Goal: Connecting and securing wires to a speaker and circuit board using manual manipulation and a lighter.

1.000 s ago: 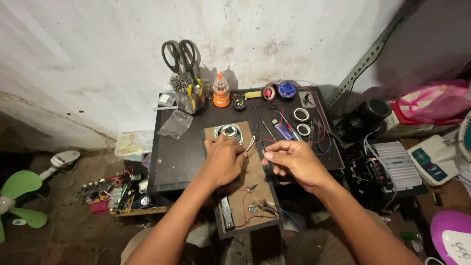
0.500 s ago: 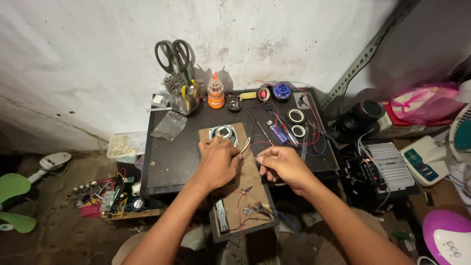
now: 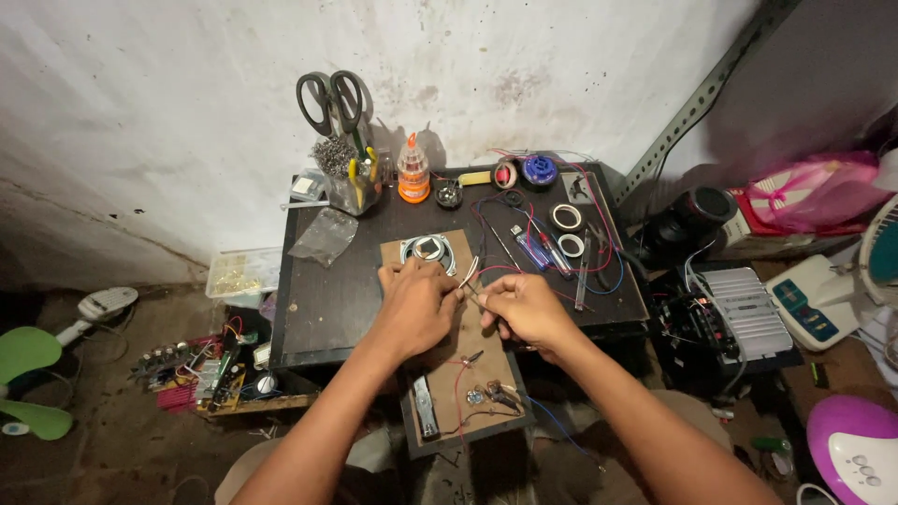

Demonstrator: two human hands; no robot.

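Observation:
My left hand (image 3: 418, 304) and my right hand (image 3: 524, 307) meet over a brown board (image 3: 465, 374) that lies across a small dark table (image 3: 323, 309). Both pinch the ends of thin wires (image 3: 470, 283) between fingertips, nearly touching each other. A small oval speaker (image 3: 429, 249) sits on the board just beyond my left hand. Red wires run from my hands toward the table's right side. Nearer to me on the board lie a flat metal part (image 3: 426, 420) and small components (image 3: 486, 393) with a red lead.
A cup with scissors and pliers (image 3: 344, 140), an orange bottle (image 3: 412, 170), tape rolls (image 3: 565, 229) and a lighter (image 3: 524, 246) crowd the table's back and right. An amplifier (image 3: 739, 313) stands right, circuit boards (image 3: 201, 369) and a green fan (image 3: 28, 374) left.
The view has shifted slightly. My right hand has moved closer to my left, and the wire ends now meet between the fingertips.

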